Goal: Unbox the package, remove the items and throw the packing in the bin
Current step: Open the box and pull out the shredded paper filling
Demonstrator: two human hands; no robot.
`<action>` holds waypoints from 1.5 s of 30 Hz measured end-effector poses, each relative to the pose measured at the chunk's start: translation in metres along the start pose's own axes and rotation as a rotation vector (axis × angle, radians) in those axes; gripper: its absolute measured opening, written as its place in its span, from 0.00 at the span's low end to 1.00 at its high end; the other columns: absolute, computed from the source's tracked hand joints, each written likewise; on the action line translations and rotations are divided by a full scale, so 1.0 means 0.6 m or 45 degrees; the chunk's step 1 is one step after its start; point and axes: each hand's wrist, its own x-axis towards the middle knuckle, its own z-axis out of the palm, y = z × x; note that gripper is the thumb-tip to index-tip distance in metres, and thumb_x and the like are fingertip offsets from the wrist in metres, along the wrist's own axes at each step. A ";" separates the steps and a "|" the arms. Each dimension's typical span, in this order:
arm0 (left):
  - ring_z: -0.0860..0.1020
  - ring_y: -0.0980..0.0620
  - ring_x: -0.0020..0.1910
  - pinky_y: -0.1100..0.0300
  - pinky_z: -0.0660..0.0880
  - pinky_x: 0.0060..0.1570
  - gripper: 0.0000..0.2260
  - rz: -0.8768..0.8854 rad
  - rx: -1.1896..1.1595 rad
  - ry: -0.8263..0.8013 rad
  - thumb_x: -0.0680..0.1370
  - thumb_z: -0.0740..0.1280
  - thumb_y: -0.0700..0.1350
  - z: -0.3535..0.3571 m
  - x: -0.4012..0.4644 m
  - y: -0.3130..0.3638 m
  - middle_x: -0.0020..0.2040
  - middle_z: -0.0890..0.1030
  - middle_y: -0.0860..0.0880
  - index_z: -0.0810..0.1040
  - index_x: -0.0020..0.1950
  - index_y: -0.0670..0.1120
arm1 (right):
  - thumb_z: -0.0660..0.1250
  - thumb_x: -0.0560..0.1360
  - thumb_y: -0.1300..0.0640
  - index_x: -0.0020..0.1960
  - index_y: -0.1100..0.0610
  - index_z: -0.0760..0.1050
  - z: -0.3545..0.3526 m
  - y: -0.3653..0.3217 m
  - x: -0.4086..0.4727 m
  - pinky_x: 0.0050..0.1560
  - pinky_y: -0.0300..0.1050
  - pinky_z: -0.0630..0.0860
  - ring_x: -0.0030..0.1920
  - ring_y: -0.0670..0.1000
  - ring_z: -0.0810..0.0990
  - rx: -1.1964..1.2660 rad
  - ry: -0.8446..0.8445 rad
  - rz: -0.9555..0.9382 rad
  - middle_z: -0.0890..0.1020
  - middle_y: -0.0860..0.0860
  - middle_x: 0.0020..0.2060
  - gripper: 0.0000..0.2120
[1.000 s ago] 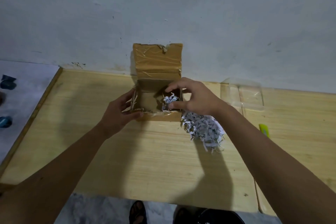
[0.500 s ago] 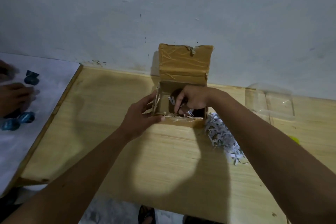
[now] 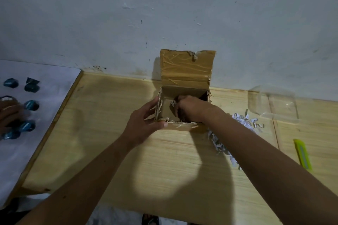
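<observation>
Box: cardboard box [image 3: 184, 86] on the tabletop [image 3: 113, 133], lid up.
Left hand [image 3: 144, 124]: fingers hold the box's left wall.
Right hand [image 3: 190, 107]: inside box, fingers curled round shredded paper [image 3: 172, 103].
Paper pile [image 3: 245, 124]: right of box.

Only one view on my end — head cam, wide-angle, worn by the person, looking fwd and down at the wooden table [image 3: 113, 148] from close, arm's reach. Faces the wall [image 3: 164, 14] behind the table. Both forearms run in from the bottom edge — no 2nd view to overlap with.
</observation>
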 end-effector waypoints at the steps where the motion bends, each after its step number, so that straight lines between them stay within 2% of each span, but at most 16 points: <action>1: 0.78 0.59 0.69 0.53 0.81 0.63 0.41 -0.003 0.003 0.003 0.69 0.82 0.36 0.000 0.000 0.000 0.68 0.79 0.61 0.69 0.79 0.52 | 0.67 0.75 0.68 0.52 0.52 0.83 0.004 -0.001 0.001 0.60 0.55 0.79 0.56 0.55 0.81 0.011 0.004 0.028 0.79 0.53 0.56 0.14; 5: 0.78 0.57 0.69 0.52 0.81 0.64 0.42 -0.001 0.014 0.002 0.69 0.82 0.37 0.000 0.001 -0.002 0.70 0.79 0.57 0.69 0.80 0.52 | 0.67 0.76 0.66 0.53 0.54 0.82 0.011 -0.001 0.004 0.60 0.58 0.79 0.55 0.56 0.80 0.009 0.008 0.107 0.80 0.55 0.54 0.11; 8: 0.78 0.58 0.69 0.52 0.81 0.64 0.42 0.006 0.021 0.001 0.69 0.82 0.36 0.000 0.000 -0.002 0.69 0.79 0.58 0.69 0.79 0.51 | 0.69 0.75 0.67 0.46 0.52 0.86 0.004 0.001 0.001 0.62 0.50 0.77 0.53 0.51 0.81 0.151 0.005 0.016 0.86 0.50 0.48 0.11; 12: 0.79 0.57 0.69 0.51 0.80 0.64 0.42 0.017 0.027 0.002 0.69 0.82 0.35 0.000 -0.001 -0.002 0.69 0.80 0.57 0.69 0.79 0.50 | 0.79 0.71 0.60 0.47 0.51 0.88 -0.018 0.003 -0.013 0.48 0.40 0.75 0.43 0.40 0.81 0.447 0.112 -0.034 0.87 0.45 0.42 0.06; 15: 0.79 0.58 0.69 0.51 0.81 0.64 0.41 0.025 0.041 -0.010 0.69 0.81 0.35 0.004 -0.001 0.001 0.68 0.80 0.58 0.70 0.79 0.50 | 0.80 0.71 0.58 0.47 0.51 0.88 -0.027 0.008 -0.034 0.38 0.31 0.69 0.34 0.34 0.77 0.692 0.191 -0.041 0.84 0.37 0.36 0.06; 18: 0.79 0.57 0.68 0.49 0.80 0.64 0.41 0.022 0.053 -0.009 0.69 0.82 0.36 0.004 -0.003 0.002 0.68 0.81 0.55 0.70 0.79 0.51 | 0.80 0.71 0.59 0.48 0.55 0.88 -0.033 0.009 -0.063 0.37 0.27 0.69 0.33 0.35 0.78 0.865 0.268 -0.060 0.85 0.35 0.35 0.06; 22: 0.78 0.55 0.70 0.46 0.79 0.66 0.42 0.042 0.080 -0.009 0.70 0.82 0.38 0.005 -0.006 0.000 0.71 0.79 0.52 0.68 0.80 0.50 | 0.80 0.70 0.59 0.49 0.56 0.87 -0.045 0.023 -0.117 0.52 0.45 0.82 0.47 0.49 0.87 1.062 0.379 -0.101 0.89 0.48 0.45 0.08; 26: 0.78 0.56 0.70 0.48 0.79 0.66 0.42 0.060 0.058 0.001 0.70 0.81 0.36 0.008 -0.008 0.003 0.72 0.79 0.52 0.67 0.81 0.49 | 0.81 0.70 0.55 0.47 0.51 0.87 -0.036 0.082 -0.196 0.54 0.65 0.80 0.47 0.71 0.82 1.142 0.494 -0.062 0.88 0.52 0.45 0.07; 28: 0.78 0.56 0.70 0.49 0.79 0.66 0.43 0.072 0.062 -0.012 0.69 0.82 0.37 0.009 -0.009 0.002 0.72 0.79 0.54 0.67 0.80 0.51 | 0.81 0.70 0.56 0.47 0.50 0.87 -0.019 0.125 -0.233 0.54 0.69 0.78 0.47 0.74 0.80 1.169 0.562 -0.014 0.88 0.55 0.45 0.07; 30: 0.78 0.56 0.69 0.53 0.80 0.64 0.44 0.076 0.062 -0.013 0.67 0.84 0.44 0.011 -0.011 0.002 0.71 0.79 0.56 0.68 0.80 0.53 | 0.81 0.70 0.57 0.47 0.51 0.87 0.004 0.162 -0.269 0.55 0.66 0.79 0.47 0.71 0.81 1.165 0.634 0.079 0.88 0.53 0.44 0.07; 32: 0.79 0.58 0.68 0.57 0.80 0.62 0.44 0.058 0.052 0.008 0.66 0.85 0.48 0.020 -0.015 0.007 0.69 0.79 0.60 0.69 0.78 0.56 | 0.80 0.71 0.59 0.47 0.50 0.86 0.029 0.188 -0.298 0.54 0.58 0.81 0.46 0.65 0.83 1.137 0.673 0.171 0.88 0.45 0.44 0.07; 36: 0.78 0.67 0.64 0.63 0.78 0.62 0.38 0.068 0.171 0.070 0.69 0.79 0.46 0.025 -0.022 0.010 0.65 0.78 0.69 0.67 0.74 0.65 | 0.78 0.73 0.60 0.50 0.51 0.86 0.072 0.194 -0.314 0.45 0.36 0.75 0.39 0.40 0.79 1.015 0.684 0.230 0.85 0.35 0.43 0.07; 38: 0.77 0.58 0.69 0.53 0.76 0.68 0.39 0.089 0.230 0.129 0.72 0.79 0.43 0.031 -0.025 0.005 0.72 0.76 0.57 0.65 0.79 0.58 | 0.78 0.73 0.61 0.52 0.53 0.86 0.085 0.193 -0.316 0.49 0.28 0.72 0.47 0.33 0.81 0.991 0.693 0.214 0.85 0.38 0.48 0.08; 40: 0.71 0.50 0.76 0.44 0.71 0.74 0.39 0.145 0.311 0.228 0.74 0.79 0.42 0.039 -0.033 0.006 0.78 0.71 0.46 0.64 0.82 0.50 | 0.78 0.73 0.60 0.53 0.53 0.86 0.094 0.195 -0.318 0.54 0.27 0.71 0.54 0.35 0.81 0.985 0.713 0.203 0.85 0.42 0.53 0.09; 43: 0.67 0.45 0.78 0.41 0.68 0.76 0.39 0.381 0.527 0.485 0.73 0.75 0.55 0.071 -0.052 0.029 0.77 0.70 0.44 0.66 0.79 0.44 | 0.78 0.74 0.60 0.54 0.53 0.86 0.098 0.199 -0.323 0.57 0.24 0.69 0.60 0.38 0.80 0.988 0.717 0.160 0.84 0.44 0.57 0.10; 45: 0.67 0.40 0.78 0.40 0.67 0.75 0.37 0.628 0.634 0.533 0.72 0.76 0.54 0.111 -0.066 0.057 0.74 0.72 0.40 0.70 0.75 0.38 | 0.78 0.73 0.60 0.55 0.53 0.85 0.097 0.204 -0.330 0.62 0.27 0.69 0.63 0.39 0.79 1.017 0.709 0.116 0.82 0.45 0.61 0.11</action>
